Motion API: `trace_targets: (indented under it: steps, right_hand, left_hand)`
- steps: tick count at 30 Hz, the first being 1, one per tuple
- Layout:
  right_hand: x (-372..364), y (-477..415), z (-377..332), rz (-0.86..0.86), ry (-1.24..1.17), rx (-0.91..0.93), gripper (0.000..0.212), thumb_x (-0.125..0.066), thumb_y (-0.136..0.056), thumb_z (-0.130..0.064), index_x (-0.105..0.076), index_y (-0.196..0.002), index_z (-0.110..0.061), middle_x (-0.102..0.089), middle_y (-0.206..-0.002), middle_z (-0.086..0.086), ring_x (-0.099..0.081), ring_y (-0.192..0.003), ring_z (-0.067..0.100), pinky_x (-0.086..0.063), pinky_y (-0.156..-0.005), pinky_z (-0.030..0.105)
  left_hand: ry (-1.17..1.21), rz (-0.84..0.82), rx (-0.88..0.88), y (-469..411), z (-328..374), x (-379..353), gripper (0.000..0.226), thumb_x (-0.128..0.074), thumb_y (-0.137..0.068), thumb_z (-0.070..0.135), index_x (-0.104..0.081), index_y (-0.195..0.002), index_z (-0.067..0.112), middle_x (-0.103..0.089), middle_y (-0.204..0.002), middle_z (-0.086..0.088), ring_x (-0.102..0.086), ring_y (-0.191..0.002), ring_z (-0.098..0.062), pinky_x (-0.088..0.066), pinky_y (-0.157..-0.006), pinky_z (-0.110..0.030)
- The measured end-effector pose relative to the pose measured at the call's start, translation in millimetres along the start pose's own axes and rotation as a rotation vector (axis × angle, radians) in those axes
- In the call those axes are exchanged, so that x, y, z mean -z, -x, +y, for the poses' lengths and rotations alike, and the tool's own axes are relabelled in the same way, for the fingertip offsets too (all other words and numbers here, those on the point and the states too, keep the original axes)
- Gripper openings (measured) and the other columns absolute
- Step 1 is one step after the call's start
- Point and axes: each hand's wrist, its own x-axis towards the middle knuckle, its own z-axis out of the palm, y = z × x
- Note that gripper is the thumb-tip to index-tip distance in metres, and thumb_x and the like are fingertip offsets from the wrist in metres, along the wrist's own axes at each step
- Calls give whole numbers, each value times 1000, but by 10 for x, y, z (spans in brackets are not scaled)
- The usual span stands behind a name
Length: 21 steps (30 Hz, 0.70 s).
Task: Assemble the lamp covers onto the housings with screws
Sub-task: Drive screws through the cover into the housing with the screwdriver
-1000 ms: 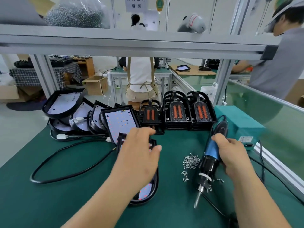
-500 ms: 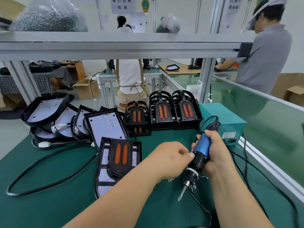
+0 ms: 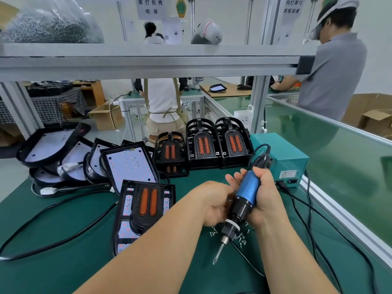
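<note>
Hands (image 3: 212,201) (image 3: 266,196) at screwdriver (image 3: 247,190), right of housing (image 3: 125,209).

One head-worn wide-angle view looks forward and down over the green counter (image 3: 63,262) from its near edge, close, toward its far edge.

Left hand's (image 3: 212,200) fingertips hidden behind screwdriver (image 3: 247,192) — screws (image 3: 242,240) partly covered.

The left hand (image 3: 212,203) and the right hand (image 3: 265,200) are bare, and so are the wrists. The left forearm (image 3: 152,251) and the right forearm (image 3: 286,255) show uncovered down to the bottom edge of the view.
</note>
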Motion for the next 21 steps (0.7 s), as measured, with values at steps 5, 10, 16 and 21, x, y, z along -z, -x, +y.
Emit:
trace_targets:
  steps: [5, 10, 16, 21]
  right_hand:
    - [14, -47, 57, 24, 175, 77, 20, -58, -93, -29, -61, -101, -11, -77, -98, 11, -68, -109, 25, -55, -79, 39]
    - [21, -41, 29, -34, 150, 56, 27, -52, -95, -32, -60, -107, -9, -76, -103, 13, -69, -107, 28, -53, -87, 44]
    - [14, -9, 18, -75, 71, -6, 31, -49, -95, -34, -61, -107, -8, -74, -108, 16, -71, -102, 29, -51, -94, 47]
    - [18, 0, -17, -109, 21, -37, 33, -48, -95, -35, -60, -104, -7, -74, -105, 18, -74, -95, 30, -50, -94, 48]
  left_hand:
    - [-66, 46, -81, -26, -60, 16, 22, -48, -104, 13, -65, -110, 1, -67, -82, -9, -64, -65, -18, -58, -64, -32]
    - [68, -40, -69, 4, -68, 75, 16, -52, -102, 11, -64, -102, 1, -65, -80, -10, -63, -67, -19, -57, -67, -32]
    - [138, -117, -12, 19, -121, 67, 21, -47, -104, 14, -65, -98, 5, -64, -82, -8, -60, -69, -17, -55, -64, -28]
    - [171, -130, -5, -6, -141, 33, 19, -49, -103, 16, -65, -99, 7, -64, -82, -7, -59, -70, -17, -53, -67, -28]
